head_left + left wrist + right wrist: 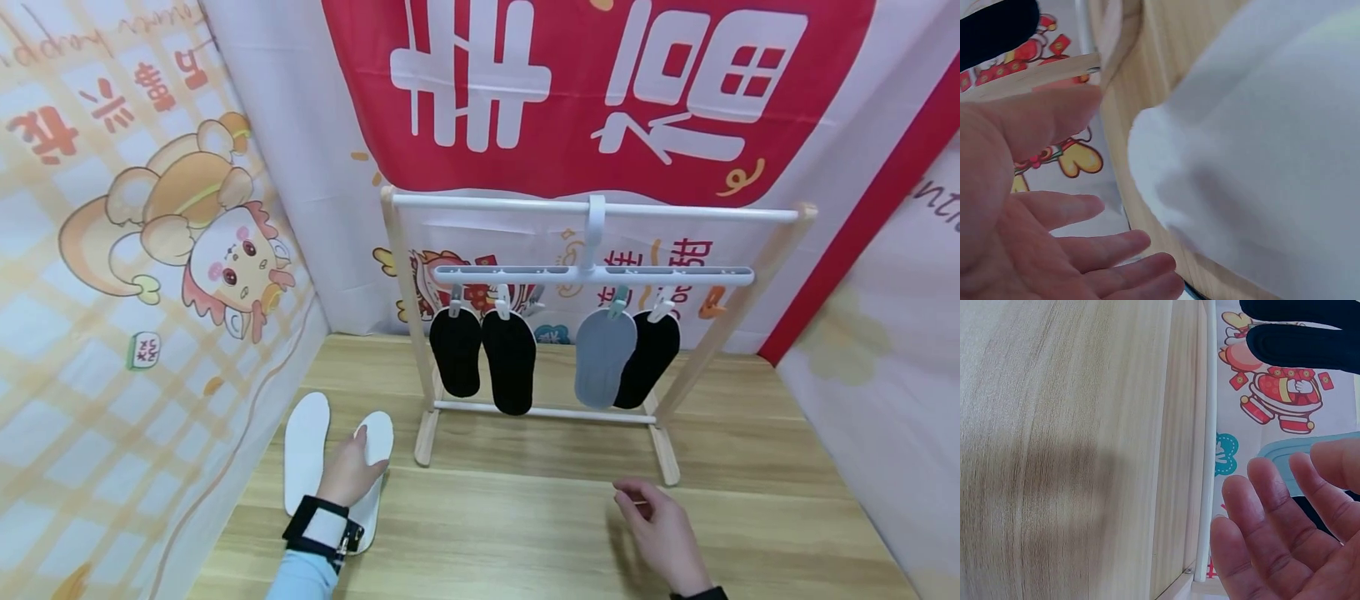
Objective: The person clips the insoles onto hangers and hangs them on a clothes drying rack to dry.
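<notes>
Two white insoles lie side by side on the wooden floor at the left, the outer insole and the inner insole. My left hand is over the inner one, thumb and fingers spread apart. In the left wrist view no insole sits between the fingers of the left hand, and a white insole fills the right side. My right hand hovers over the boards at the lower right. Its fingers are loosely bent and hold nothing; the right wrist view also shows the right hand bare.
A wooden rack with white bars stands ahead. From it hangs a white clip hanger, holding black insoles and a grey-blue insole. An orange clip hangs at its right end. Printed cloth walls enclose the space.
</notes>
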The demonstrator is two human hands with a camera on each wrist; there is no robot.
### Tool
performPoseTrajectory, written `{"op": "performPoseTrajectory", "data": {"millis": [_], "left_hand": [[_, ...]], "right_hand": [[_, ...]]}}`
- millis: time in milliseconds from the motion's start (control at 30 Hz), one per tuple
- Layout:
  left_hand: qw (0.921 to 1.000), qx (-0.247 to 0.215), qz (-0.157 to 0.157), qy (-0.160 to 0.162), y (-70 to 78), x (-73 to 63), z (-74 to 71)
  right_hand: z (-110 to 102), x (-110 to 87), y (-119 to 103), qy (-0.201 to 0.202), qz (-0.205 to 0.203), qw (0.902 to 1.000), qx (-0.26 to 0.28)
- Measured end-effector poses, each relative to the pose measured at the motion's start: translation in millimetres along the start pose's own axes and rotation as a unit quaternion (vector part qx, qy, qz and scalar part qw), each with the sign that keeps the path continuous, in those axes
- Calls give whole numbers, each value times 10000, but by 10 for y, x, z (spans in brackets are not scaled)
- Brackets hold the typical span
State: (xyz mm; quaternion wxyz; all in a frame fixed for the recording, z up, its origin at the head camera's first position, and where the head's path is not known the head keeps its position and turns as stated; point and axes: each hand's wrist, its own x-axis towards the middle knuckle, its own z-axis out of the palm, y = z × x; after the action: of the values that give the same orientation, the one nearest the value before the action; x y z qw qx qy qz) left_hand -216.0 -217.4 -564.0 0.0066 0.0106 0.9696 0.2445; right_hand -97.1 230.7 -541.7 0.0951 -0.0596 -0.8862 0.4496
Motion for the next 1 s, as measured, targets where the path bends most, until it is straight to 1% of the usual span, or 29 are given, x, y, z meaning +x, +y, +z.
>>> {"op": "performPoseTrajectory", "data": {"millis": [67,167,300,433,533,600,700,867,1000], "left_hand": [[9993,174,-198,-253,-11,47,27],[9972,465,-392,-446,-19,84,71],[9945,807,-464,-470,-1,110,118],[9933,896,-468,-565,45,127,126],[9938,793,-424,-659,75,131,109],[9954,668,-302,-611,84,135,90],[9979,383,-222,-473,58,129,29],[9998,-1,-92,-202,-50,123,-153],[9999,-165,-21,9,-72,87,-348]], "right_hand": [[4,-4,-9,2,-10,10000,21],[6,-9,-19,32,-60,10000,33],[6,-11,-27,64,-106,9999,25],[14,-3,-41,25,-35,10000,4],[22,3,-50,9,-4,10000,1],[24,5,-54,7,-26,10000,0],[24,6,-60,-1,-28,10000,10],[-3,18,-87,-123,115,9999,6],[-28,48,-113,-206,228,9995,-74]]}}
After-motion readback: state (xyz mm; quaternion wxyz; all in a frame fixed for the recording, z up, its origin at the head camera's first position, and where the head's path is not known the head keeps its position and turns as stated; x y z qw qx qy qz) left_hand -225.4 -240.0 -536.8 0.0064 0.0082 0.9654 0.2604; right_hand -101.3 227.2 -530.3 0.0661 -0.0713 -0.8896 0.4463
